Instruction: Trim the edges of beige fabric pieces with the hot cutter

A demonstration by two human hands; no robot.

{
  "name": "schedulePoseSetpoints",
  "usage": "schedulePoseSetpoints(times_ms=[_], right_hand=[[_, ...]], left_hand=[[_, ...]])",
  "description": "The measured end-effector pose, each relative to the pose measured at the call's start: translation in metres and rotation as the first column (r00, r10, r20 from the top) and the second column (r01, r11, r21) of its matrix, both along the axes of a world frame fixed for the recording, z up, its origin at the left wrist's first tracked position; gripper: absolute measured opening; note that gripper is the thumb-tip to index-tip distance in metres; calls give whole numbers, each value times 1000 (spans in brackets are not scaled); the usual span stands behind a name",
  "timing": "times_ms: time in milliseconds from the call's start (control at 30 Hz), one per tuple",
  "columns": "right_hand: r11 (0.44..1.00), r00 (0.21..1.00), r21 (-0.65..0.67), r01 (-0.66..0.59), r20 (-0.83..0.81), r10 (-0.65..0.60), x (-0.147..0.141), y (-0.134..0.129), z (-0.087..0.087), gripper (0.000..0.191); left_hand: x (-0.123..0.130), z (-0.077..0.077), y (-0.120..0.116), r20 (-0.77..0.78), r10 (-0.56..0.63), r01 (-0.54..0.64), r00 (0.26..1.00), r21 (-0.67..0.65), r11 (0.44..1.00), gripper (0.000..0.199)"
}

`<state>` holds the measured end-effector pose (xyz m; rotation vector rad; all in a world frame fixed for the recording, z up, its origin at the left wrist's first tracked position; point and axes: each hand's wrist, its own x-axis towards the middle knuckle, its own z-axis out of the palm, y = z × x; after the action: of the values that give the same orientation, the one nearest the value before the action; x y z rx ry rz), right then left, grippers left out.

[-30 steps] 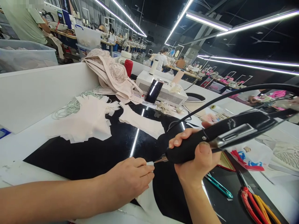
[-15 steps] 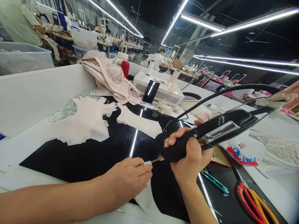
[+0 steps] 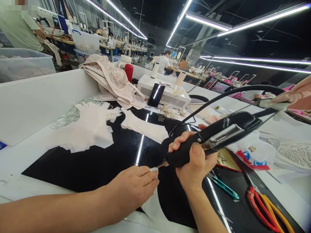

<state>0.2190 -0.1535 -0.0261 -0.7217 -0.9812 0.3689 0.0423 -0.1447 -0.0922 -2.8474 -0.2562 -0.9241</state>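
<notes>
In my right hand [image 3: 196, 161] is a black corded hand tool [image 3: 218, 131], its fingers wrapped round the thick grip and the thumb on the near side. The tool's narrow metal tip [image 3: 163, 164] points down-left and meets, or nearly meets, a small white piece [image 3: 154, 169] at my left fingertips. My left hand [image 3: 136, 186] is closed, pinching that piece. Pale fabric [image 3: 150, 207] shows below the left hand; whether it joins the white piece is hidden. Beyond the hands, a curved pale fabric piece [image 3: 143, 124] lies on the black glossy board [image 3: 97, 168].
Pale cut pieces [image 3: 82, 129] are piled at left beside green cord [image 3: 68, 116]. Behind lie stacked beige bras [image 3: 111, 76], a phone [image 3: 156, 94] and a white vented box [image 3: 167, 94]. At right are a teal cutter [image 3: 224, 186] and red-and-orange-handled scissors [image 3: 264, 207]. Co-workers sit farther off.
The tool and my right hand have shifted slightly left and down in view. My left hand keeps its pinch, and the tip stays at the white piece.
</notes>
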Motion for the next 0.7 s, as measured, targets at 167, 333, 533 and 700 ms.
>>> schedulePoseSetpoints(times_ms=[167, 333, 533, 700], right_hand=[[999, 1000, -25, 20, -17, -21, -2, -1, 4, 38], [1000, 999, -15, 4, -41, -4, -8, -1, 6, 40], [999, 998, -11, -44, -37, 44, -10, -1, 1, 37], [1000, 999, -7, -25, -37, 25, -9, -1, 3, 37]], left_hand=[[1, 0, 0, -30, -7, 7, 1000, -11, 1000, 22], [2, 1, 0, -30, -3, 3, 1000, -1, 1000, 22], [3, -2, 0, 9, -1, 1, 1000, 8, 1000, 26], [3, -1, -1, 35, 9, -9, 999, 13, 1000, 29]])
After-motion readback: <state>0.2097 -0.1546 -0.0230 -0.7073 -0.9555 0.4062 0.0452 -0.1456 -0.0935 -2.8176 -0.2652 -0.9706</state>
